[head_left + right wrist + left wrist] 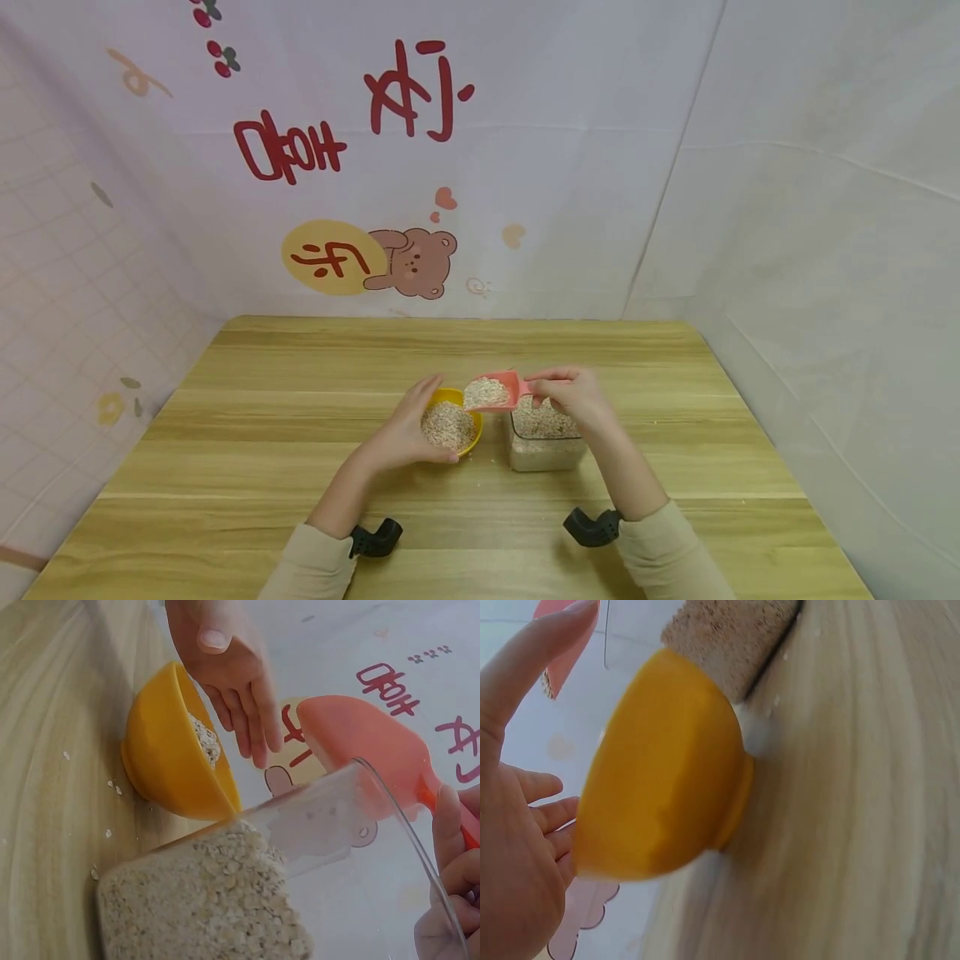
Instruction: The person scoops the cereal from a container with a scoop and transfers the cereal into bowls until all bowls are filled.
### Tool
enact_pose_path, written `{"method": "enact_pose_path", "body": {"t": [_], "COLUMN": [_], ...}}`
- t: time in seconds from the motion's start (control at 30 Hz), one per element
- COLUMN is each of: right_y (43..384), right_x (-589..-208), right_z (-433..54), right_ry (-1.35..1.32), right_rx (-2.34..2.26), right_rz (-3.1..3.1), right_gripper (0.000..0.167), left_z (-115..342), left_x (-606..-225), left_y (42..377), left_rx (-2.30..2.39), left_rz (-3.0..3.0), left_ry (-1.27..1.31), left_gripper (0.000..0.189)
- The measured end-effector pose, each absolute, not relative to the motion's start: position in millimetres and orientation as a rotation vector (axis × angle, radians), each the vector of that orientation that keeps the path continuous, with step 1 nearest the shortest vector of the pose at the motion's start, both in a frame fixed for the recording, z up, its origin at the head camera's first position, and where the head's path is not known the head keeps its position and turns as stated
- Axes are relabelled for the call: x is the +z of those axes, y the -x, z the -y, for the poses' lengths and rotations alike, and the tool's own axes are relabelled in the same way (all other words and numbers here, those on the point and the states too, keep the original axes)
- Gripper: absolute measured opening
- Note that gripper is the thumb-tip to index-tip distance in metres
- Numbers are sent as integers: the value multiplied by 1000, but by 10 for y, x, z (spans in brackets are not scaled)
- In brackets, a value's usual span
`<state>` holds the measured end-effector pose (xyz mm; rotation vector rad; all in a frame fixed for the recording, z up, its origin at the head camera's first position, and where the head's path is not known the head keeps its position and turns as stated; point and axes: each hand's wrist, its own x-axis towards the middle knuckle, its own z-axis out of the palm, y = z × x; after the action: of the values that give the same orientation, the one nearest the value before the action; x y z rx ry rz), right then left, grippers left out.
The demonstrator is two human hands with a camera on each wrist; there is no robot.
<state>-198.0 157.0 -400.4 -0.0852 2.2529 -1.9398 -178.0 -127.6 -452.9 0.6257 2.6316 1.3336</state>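
My right hand point(573, 396) pinches the handle of a pink scoop point(513, 386) heaped with rolled oats point(486, 392). The scoop is raised, its front edge over the right rim of a yellow bowl point(660, 776), which holds oats. Around the bowl's left side, my left hand point(401, 433) is spread, thumb toward me and fingers at the far side. In the right wrist view those fingers point(247, 724) look straight. Just right of the bowl, a clear container point(545, 458) of oats stands below the scoop and my right hand.
Stray oat flakes point(112, 787) lie on the wooden table point(300, 467) near the bowl and container. Dark wrist mounts point(377, 538) protrude from both forearms. A white printed cloth point(555, 208) backs the table, with more cloth at both sides.
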Motion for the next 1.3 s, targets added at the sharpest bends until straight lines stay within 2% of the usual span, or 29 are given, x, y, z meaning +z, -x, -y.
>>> {"method": "enact_pose_path", "body": {"t": [0.27,0.6,1.3], "right_y": [2018,2034,2102], "right_x": [-4025,-3995,-3938], "right_z": [-1461,-1345,-1184], "right_ry": [118,32,289], "right_rx": [-1873,-1689,-1588], "right_rz": [-2281,-2468,-2448], "right_gripper": [19,10,12], "left_z": [1432,1499,1495], "left_x": [-4645,-4709,-4798], "left_y": [1792,1812,1812], "left_rx": [1266,1288,1316], "left_rz": [-2652,-2623,-2609], "left_ry": [-598,-570,-536], "left_gripper": [120,120,119]}}
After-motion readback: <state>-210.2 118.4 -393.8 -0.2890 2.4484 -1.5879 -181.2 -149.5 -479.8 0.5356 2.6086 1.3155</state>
